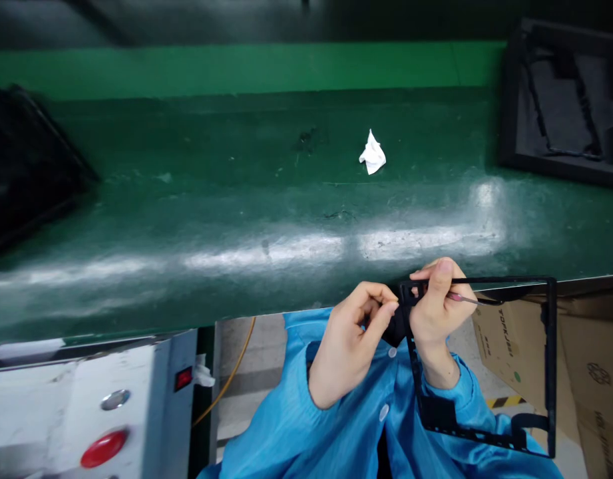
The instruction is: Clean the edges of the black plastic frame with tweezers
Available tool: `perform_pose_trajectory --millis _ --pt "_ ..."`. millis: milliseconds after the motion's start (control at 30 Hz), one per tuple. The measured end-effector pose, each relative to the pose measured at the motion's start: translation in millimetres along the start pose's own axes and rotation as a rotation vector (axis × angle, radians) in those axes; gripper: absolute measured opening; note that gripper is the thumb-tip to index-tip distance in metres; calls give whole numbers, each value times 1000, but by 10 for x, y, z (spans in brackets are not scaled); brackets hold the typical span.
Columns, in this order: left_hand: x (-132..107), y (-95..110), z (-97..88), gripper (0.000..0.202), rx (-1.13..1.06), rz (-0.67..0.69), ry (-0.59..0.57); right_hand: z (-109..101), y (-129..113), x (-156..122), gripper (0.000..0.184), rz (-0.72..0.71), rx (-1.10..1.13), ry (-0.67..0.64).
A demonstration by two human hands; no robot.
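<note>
A thin black rectangular plastic frame [552, 359] is held upright in front of my blue smock, below the belt's near edge. My left hand [353, 339] pinches a small dark piece at the frame's top left corner, fingers closed. My right hand [438, 306] grips that same corner and also holds a slim pink-handled tool [463, 299] that points right along the top bar.
A green conveyor belt [236, 199] runs across the view with a crumpled white wipe [373, 154] on it. A black tray [566, 100] sits at the far right, a dark object [21, 166] at left. A control box with a red button [104, 447] is lower left, cardboard boxes [590, 359] lower right.
</note>
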State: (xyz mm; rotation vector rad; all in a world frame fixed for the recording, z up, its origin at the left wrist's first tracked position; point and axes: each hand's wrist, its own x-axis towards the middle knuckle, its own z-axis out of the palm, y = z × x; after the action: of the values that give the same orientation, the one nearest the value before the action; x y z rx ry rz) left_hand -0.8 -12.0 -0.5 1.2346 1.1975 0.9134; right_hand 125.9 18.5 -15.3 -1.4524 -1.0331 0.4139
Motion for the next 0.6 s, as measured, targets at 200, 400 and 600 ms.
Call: perform_pose_trajectory --millis 200,400,600 --pt "104 200 -46 8 380 239 7 50 -39 157 56 -116 -67 58" --pt "54 314 -54 13 433 342 -78 117 -17 247 52 -138 -85 259" --pt "44 237 -74 9 264 406 -76 138 18 234 52 -84 -109 294"
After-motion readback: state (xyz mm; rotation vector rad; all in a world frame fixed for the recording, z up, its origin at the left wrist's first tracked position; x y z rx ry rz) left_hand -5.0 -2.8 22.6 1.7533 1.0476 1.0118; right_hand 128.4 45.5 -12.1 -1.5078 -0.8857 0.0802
